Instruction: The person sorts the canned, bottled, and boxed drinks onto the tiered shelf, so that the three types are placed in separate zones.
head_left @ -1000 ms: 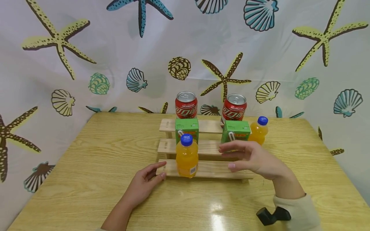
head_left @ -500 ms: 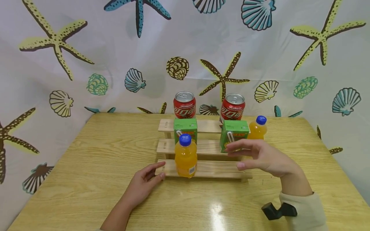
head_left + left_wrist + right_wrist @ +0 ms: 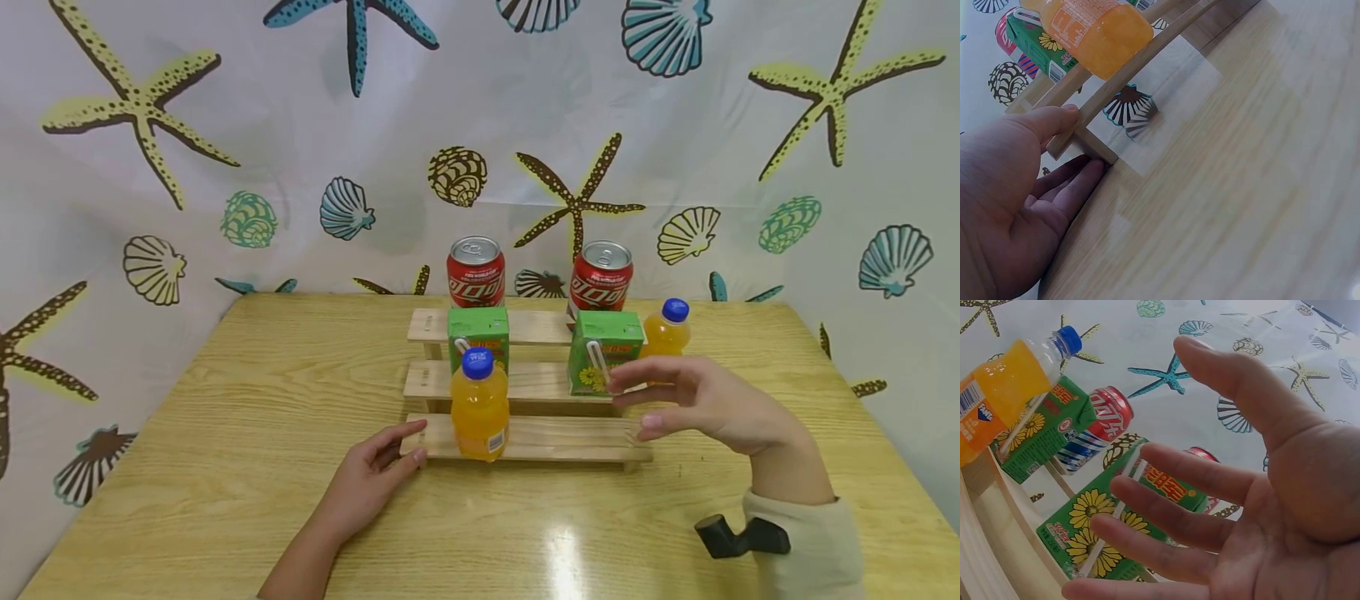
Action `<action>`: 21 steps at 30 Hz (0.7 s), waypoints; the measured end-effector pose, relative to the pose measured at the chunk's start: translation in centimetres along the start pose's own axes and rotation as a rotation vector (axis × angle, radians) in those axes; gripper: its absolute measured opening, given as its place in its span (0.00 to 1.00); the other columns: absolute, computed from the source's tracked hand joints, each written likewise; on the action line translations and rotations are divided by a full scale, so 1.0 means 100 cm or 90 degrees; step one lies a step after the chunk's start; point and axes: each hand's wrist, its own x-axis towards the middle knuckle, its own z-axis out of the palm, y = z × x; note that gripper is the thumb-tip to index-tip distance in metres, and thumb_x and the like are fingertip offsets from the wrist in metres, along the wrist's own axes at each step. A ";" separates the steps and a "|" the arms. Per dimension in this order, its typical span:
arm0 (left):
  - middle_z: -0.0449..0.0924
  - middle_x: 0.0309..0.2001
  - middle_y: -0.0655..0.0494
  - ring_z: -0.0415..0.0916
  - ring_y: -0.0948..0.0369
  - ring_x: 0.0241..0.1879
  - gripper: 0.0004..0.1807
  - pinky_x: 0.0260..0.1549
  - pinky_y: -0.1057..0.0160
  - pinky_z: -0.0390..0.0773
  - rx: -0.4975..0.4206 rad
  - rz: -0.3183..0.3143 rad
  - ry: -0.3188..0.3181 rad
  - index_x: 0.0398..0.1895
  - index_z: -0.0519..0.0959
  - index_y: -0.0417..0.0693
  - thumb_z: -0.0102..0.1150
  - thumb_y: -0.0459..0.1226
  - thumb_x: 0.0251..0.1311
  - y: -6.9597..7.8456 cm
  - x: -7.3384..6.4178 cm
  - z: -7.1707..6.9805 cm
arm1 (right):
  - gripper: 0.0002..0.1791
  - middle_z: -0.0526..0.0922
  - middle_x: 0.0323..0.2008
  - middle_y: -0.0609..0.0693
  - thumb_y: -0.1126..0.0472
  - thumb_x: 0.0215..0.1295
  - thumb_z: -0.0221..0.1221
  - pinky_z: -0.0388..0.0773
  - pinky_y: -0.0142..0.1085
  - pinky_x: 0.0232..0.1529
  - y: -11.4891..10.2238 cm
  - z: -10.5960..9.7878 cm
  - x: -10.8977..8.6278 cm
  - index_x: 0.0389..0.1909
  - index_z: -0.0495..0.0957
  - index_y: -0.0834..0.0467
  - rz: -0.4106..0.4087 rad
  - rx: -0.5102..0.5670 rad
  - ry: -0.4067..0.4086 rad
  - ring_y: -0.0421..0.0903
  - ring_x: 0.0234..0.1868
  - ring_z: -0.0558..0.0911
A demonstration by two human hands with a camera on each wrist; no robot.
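A three-step wooden rack (image 3: 570, 433) stands on the table. My left hand (image 3: 367, 483) grips the left end of its lowest step, with fingers on the plank's end and against the leg (image 3: 1094, 147). Close by, an orange drink bottle (image 3: 480, 421) with a blue cap stands on that step. My right hand (image 3: 712, 408) is in the air at the rack's right end, its fingers spread and holding nothing. In the head view its fingertips overlap the lower edge of the right green drink carton (image 3: 622, 346), which sits on the middle step with a straw on its front.
Another green carton (image 3: 477, 325) stands behind the front bottle. Two red cola cans (image 3: 476, 275) are on the top step. A second orange drink bottle (image 3: 666, 333) stands beyond the right carton, partly hidden. A patterned cloth (image 3: 405, 125) hangs behind the table (image 3: 247, 442).
My right hand has drifted right, away from the front of the steps, uncovering more of the right carton. The left hand keeps its place on the rack, and the drinks stay put.
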 end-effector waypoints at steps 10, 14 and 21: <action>0.71 0.70 0.54 0.61 0.56 0.74 0.25 0.72 0.54 0.63 0.001 0.006 0.001 0.64 0.77 0.58 0.63 0.51 0.65 0.000 0.000 0.000 | 0.24 0.76 0.64 0.53 0.69 0.73 0.54 0.86 0.49 0.51 0.000 -0.010 -0.010 0.68 0.67 0.66 0.009 0.023 0.046 0.44 0.62 0.79; 0.71 0.70 0.54 0.61 0.56 0.74 0.26 0.72 0.53 0.64 0.003 0.003 0.000 0.65 0.77 0.58 0.63 0.51 0.65 0.000 0.000 0.000 | 0.24 0.76 0.64 0.54 0.69 0.73 0.54 0.86 0.48 0.52 0.000 -0.012 -0.012 0.68 0.67 0.66 0.017 0.021 0.063 0.43 0.62 0.79; 0.71 0.70 0.55 0.61 0.56 0.74 0.25 0.72 0.54 0.64 0.007 -0.005 0.001 0.64 0.77 0.59 0.63 0.52 0.65 0.001 0.000 0.000 | 0.23 0.78 0.62 0.53 0.66 0.72 0.57 0.85 0.40 0.53 0.002 -0.016 -0.013 0.66 0.69 0.67 0.031 -0.033 0.103 0.40 0.59 0.81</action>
